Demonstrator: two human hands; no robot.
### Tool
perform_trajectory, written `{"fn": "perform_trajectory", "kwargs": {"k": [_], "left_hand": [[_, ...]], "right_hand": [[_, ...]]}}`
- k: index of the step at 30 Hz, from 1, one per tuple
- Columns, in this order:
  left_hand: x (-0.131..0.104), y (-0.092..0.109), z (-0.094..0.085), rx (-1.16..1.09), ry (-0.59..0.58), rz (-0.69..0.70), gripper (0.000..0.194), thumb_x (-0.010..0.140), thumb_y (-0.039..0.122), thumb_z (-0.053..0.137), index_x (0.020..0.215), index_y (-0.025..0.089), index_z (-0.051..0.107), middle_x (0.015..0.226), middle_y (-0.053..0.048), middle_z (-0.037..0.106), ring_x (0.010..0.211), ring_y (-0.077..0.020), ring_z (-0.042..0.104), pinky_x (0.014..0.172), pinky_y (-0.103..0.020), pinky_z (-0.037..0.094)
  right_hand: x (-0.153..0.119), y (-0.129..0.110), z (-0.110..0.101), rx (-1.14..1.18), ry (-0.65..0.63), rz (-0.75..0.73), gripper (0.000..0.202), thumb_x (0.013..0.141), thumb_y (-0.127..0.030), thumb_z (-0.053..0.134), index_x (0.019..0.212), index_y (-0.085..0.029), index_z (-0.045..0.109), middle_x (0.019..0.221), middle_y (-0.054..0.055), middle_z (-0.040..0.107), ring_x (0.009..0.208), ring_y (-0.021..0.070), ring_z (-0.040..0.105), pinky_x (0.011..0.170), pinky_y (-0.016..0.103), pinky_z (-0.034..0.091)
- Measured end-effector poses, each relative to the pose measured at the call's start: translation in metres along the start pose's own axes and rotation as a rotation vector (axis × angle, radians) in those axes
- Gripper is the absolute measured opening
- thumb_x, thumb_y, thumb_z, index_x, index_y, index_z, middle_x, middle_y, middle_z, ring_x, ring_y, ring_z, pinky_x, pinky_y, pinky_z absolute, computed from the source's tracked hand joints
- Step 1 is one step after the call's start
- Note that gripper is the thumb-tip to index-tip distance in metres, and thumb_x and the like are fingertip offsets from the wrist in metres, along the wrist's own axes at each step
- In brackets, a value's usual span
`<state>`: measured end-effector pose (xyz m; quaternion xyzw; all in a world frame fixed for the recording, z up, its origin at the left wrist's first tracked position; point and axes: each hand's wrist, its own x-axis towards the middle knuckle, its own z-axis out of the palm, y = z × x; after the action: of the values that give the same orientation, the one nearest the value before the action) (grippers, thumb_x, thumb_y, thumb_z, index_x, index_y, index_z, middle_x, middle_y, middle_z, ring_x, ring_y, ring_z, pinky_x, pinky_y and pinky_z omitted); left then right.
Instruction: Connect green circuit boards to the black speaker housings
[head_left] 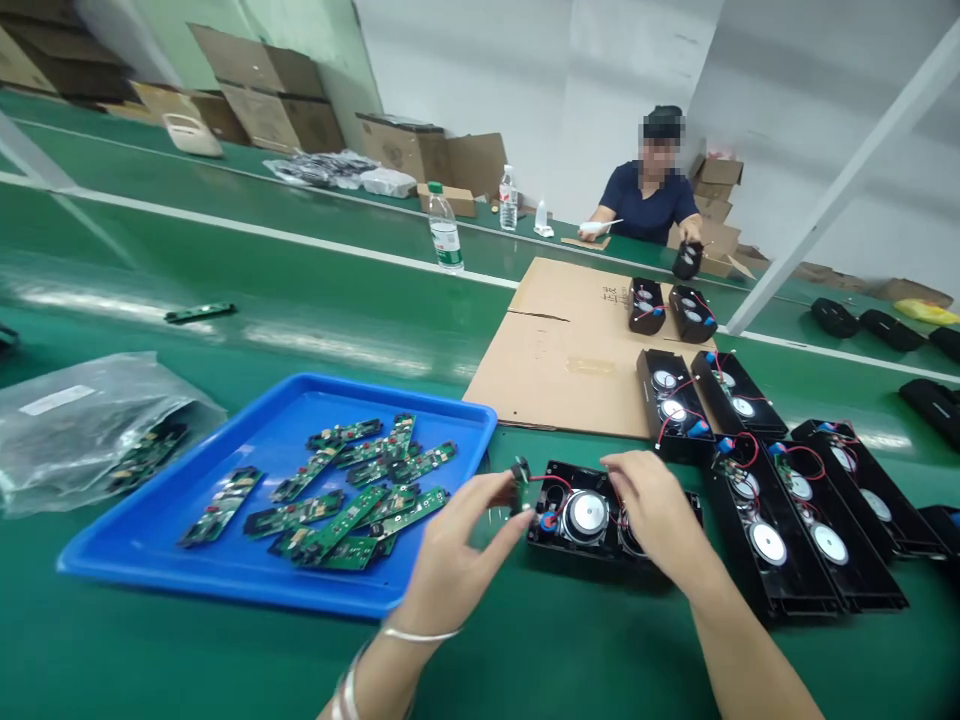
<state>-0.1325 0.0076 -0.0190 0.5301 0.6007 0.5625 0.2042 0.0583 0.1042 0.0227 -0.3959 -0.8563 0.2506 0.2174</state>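
Observation:
Between the thumb and fingers of my left hand point(461, 545) is a small green circuit board point(519, 488), held edge-on above the left end of a black speaker housing point(559, 548). A red wire runs from beside the board into the housing. Inside the housing sit a round silver-white speaker driver point(587, 515) and a blue part point(550, 521). My right hand point(660, 510) is closed over the housing's right half, fingertips at its far edge; it covers a second driver, and its thumb is mostly hidden.
At left, a blue tray point(247, 590) holds several circuit boards beside a plastic bag point(90, 430) of boards. More speaker housings point(772, 540) line the right side, some on flat cardboard point(555, 340). A water bottle point(445, 235) stands behind. Across the bench a person point(649, 205) handles a black housing.

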Motion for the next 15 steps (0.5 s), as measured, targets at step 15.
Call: {"fn": "perform_trajectory", "kwargs": {"k": [15], "left_hand": [[-0.009, 0.031, 0.065, -0.214, -0.327, -0.318, 0.017, 0.076, 0.027, 0.058, 0.092, 0.021, 0.058, 0.094, -0.005, 0.071, 0.086, -0.0225, 0.068, 0.075, -0.036, 0.057]], "right_hand": [[-0.047, 0.041, -0.002, -0.007, 0.125, 0.145, 0.014, 0.084, -0.016, 0.052, 0.080, -0.018, 0.065, 0.083, 0.006, 0.068, 0.082, 0.0198, 0.060, 0.075, 0.033, 0.045]]}}
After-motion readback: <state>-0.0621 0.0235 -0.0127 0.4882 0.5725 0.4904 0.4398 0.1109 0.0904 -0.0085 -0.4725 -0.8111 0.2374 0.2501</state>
